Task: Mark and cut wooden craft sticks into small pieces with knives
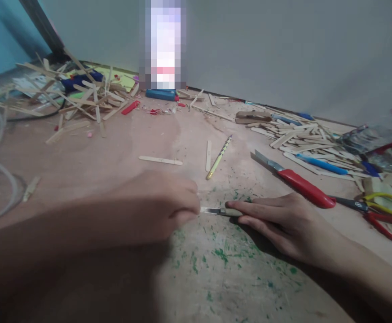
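My right hand (288, 220) holds a small knife (227, 212) by its pale handle, low over the tabletop, fingers stretched along it. The blade points left toward my left hand (170, 204). That hand is closed in a pinch at the blade's tip, slightly blurred, and what it grips is hidden. Beyond the hands lie a popsicle stick (160, 160), a second popsicle stick (208, 155) standing lengthwise, and a yellow patterned pencil (219, 157). A red-handled utility knife (303, 186) rests beyond my right hand.
Scissors (389, 220) with yellow and red handles lie at the right. Behind them is a heap of popsicle sticks (306, 141) with a blue pen (322, 163). More sticks (91, 101) pile up at the back left. A clear tube (9, 179) curls at the left edge.
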The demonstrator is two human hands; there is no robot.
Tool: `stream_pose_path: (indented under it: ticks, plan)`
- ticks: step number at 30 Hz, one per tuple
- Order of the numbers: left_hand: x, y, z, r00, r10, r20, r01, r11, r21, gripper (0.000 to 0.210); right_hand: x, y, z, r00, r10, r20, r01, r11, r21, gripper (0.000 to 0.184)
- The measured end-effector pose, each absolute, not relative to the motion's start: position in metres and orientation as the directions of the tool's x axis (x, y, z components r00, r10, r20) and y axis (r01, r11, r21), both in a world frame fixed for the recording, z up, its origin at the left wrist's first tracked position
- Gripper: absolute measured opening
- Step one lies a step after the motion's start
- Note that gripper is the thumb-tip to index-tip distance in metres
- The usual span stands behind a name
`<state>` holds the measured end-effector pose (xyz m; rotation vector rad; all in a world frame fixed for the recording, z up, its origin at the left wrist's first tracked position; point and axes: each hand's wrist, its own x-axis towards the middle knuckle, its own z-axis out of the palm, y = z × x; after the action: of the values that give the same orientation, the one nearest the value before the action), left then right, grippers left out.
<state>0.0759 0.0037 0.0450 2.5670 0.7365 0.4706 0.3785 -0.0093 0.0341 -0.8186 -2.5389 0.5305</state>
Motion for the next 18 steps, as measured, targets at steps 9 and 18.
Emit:
stream_pose_path:
  ticks: [9,18]
  plan:
    - [0.076,0.018,0.04,0.73,0.626,0.274,0.462,-0.747,0.477,0.009,0.38,-0.009,0.034,-0.732,0.632,0.253,0.458,0.733,-0.504,0.03]
    - [0.076,0.01,0.047,0.652,0.649,0.391,0.45,-0.747,0.49,0.015,0.382,-0.011,0.033,-0.731,0.642,0.231,0.46,0.714,-0.527,0.03]
